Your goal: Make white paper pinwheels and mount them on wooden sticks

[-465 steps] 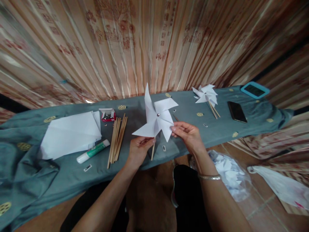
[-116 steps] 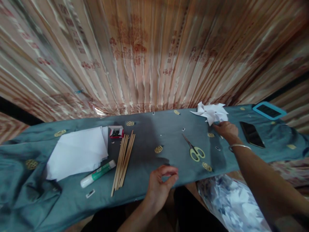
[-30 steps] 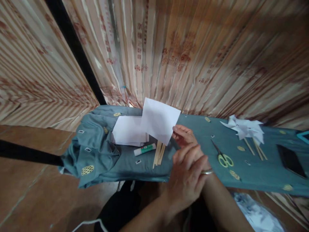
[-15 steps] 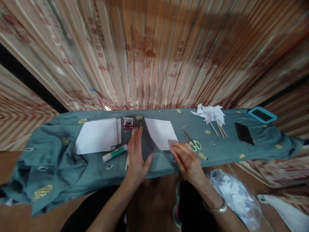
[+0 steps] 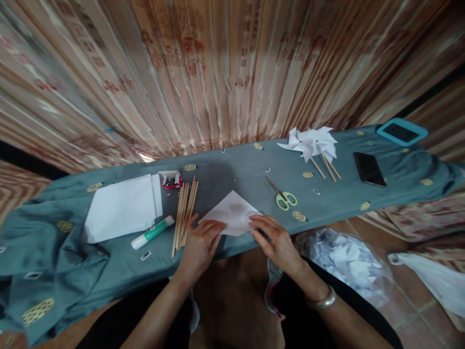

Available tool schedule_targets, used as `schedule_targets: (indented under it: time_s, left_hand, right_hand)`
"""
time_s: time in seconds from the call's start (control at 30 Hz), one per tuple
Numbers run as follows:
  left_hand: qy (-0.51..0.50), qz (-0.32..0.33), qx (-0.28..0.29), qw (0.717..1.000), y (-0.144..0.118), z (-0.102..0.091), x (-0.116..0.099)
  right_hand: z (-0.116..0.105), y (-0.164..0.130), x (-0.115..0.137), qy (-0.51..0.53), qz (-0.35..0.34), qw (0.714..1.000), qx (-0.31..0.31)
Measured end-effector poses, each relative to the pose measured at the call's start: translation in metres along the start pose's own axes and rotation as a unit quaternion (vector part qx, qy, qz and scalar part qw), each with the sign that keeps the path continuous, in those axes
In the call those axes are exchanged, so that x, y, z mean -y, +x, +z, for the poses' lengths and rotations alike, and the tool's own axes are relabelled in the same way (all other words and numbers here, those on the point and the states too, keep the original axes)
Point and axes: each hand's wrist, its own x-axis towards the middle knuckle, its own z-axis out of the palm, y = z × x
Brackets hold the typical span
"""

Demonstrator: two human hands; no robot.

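A white sheet of paper [image 5: 234,213] lies at the table's front edge, turned so one corner points away from me. My left hand [image 5: 203,237] grips its left side between thumb and fingers. On the other side, my right hand [image 5: 274,237] pinches the right part of the sheet, a bracelet round that wrist. Just left of my left hand lie several thin wooden sticks [image 5: 183,213]. Green-handled scissors [image 5: 285,198] rest to the right of the paper, blades pointing away.
A stack of white paper [image 5: 121,208], a glue stick [image 5: 152,232] and a small red box [image 5: 170,180] lie left. Paper pinwheels [image 5: 312,143] on sticks, a phone [image 5: 369,168] and a blue-framed device [image 5: 401,132] lie right. A clear bag of white paper [image 5: 348,261] sits on the floor.
The paper has turned to a diamond and come closer to me. My left hand has gone from hovering open to gripping its left side. The view has shifted.
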Motion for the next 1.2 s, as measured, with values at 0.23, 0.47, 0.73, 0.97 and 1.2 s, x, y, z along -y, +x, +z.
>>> schedule_targets:
  time_s: [0.23,0.47,0.73,0.97,1.2]
  left_hand:
    - [-0.005,-0.002,-0.095,0.995,0.005,-0.003,-0.011]
    - [0.012,0.105,-0.006,0.994,-0.001,0.006,-0.047]
    - [0.104,0.067,0.066,0.99,-0.018,0.026,-0.035]
    - [0.111,0.067,0.059,0.99,-0.02,0.025,-0.034]
    - [0.11,0.062,0.069,0.99,-0.018,0.026,-0.03]
  right_hand:
    - [0.007,0.019,-0.01,0.027,0.162,0.986,-0.017]
    - [0.016,0.029,-0.01,0.017,0.188,0.982,0.0]
    - [0.023,0.019,-0.014,-0.079,0.04,0.996,-0.022]
    - [0.026,0.016,-0.012,-0.148,-0.025,0.989,-0.008]
    - [0.027,0.014,-0.009,-0.202,-0.036,0.979,0.013]
